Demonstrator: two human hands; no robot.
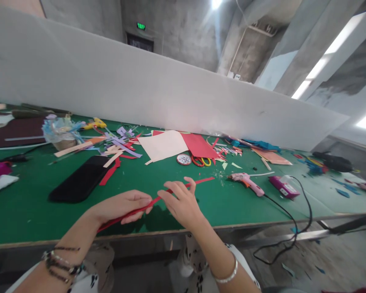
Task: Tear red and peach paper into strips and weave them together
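Head view shows the red strip over the surface, slanting near-left to far-right, the left hand pinching it, the right hand (pinching or not, I cannot tell) farther along.

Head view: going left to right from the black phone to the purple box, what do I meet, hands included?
Black phone, left hand, right hand, pink glue gun, purple box.

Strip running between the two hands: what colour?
Red: the strip shows best in the head view, the only one here.
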